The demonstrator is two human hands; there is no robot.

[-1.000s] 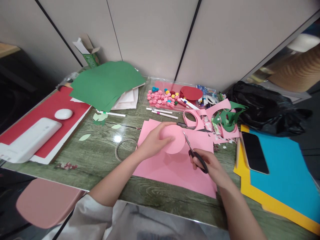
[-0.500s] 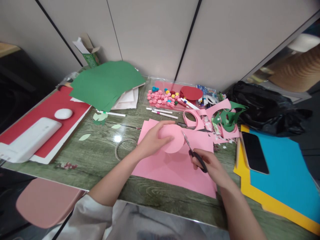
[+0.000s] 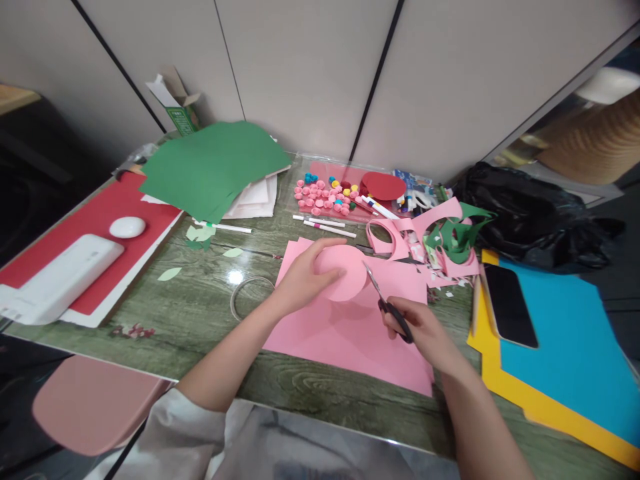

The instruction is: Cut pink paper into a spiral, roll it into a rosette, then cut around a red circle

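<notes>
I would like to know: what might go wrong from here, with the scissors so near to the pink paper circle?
The tips of the scissors in the right hand are close to the rim of the pink paper circle, so a slip might nick it. The bare left hand holds that circle and could be cut if the blades strayed. Pink sheets lie below, so a low blade might mark them.

Single head-worn view, from above the near edge of the table (image 3: 200, 300), facing forward and down, left hand (image 3: 304, 279) and right hand (image 3: 425, 330) close, wall (image 3: 305, 73) beyond
</notes>
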